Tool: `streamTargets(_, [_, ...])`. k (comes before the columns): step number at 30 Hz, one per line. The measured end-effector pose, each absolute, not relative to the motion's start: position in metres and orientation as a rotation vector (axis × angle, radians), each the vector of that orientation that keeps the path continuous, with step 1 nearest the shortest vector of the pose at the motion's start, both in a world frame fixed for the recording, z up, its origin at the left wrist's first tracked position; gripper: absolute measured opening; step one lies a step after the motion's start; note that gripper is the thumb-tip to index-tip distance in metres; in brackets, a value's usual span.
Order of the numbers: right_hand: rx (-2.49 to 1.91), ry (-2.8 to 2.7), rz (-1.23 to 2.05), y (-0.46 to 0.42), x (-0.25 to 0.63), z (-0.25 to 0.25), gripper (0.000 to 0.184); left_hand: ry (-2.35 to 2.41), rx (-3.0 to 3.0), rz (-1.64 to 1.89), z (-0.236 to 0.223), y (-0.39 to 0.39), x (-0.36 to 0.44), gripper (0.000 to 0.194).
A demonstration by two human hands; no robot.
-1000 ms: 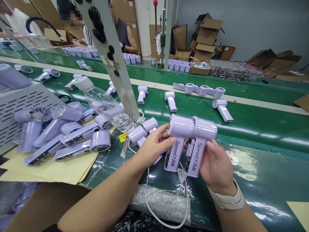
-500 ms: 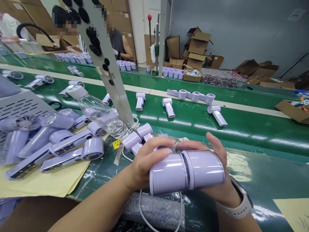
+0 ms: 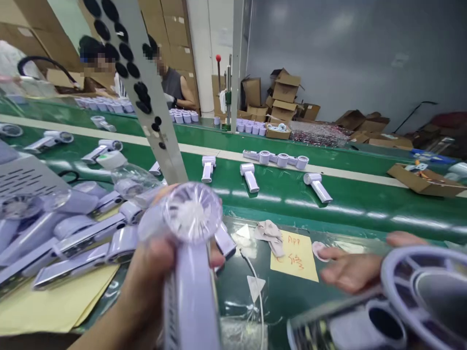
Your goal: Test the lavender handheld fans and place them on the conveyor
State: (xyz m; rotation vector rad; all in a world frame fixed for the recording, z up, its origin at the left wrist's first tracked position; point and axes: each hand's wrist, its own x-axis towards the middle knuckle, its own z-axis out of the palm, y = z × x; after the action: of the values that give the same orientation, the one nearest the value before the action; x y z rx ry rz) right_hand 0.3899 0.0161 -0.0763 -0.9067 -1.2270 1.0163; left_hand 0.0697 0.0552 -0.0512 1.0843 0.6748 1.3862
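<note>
My left hand [image 3: 146, 272] is wrapped around a lilac handheld fan [image 3: 195, 287], held upright with its round clear-bladed head at the top. At the lower right, close to the camera, is a second lilac fan [image 3: 392, 257], its handle open and showing a circuit board. My right hand [image 3: 350, 270] is behind this second fan and holds it, fingers partly extended; its grip is mostly hidden. Between the hands, a yellow note [image 3: 295, 257] with red handwriting lies on the green bench, partly under a crumpled beige scrap [image 3: 270, 235]. A white cable [image 3: 257, 277] runs beside it.
Several lilac fans [image 3: 78, 257] are piled at left, by a clear plastic bottle [image 3: 133, 177]. A slanted metal post [image 3: 160, 131] rises in front of the green conveyor [image 3: 233, 192], where more fans lie. Two people sit beyond. Cartons [image 3: 284, 92] are stacked behind.
The two fans, held side by side before, are now apart: one upright in my left hand, the other at far right with my right hand. The note between them has come into view.
</note>
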Motion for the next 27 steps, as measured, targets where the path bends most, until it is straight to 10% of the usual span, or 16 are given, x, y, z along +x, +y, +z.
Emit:
streamTargets(9, [-1.012, -1.579, 1.369, 0.037, 0.314, -0.098, 0.165, 0.525, 1.726, 1.753, -0.103, 0.068, 0.147, 0.061])
streamTargets(20, [-2.403, -1.219, 0.135, 0.046, 0.6, -0.094, 0.078, 1.13, 2.064, 1.143, -0.112, 0.072, 0.138, 0.039])
streamTargets(27, [-2.442, -1.365, -0.323, 0.137, 0.583, -0.117, 0.037, 1.143, 1.81, 1.311, -0.089, 0.085, 0.108, 0.017])
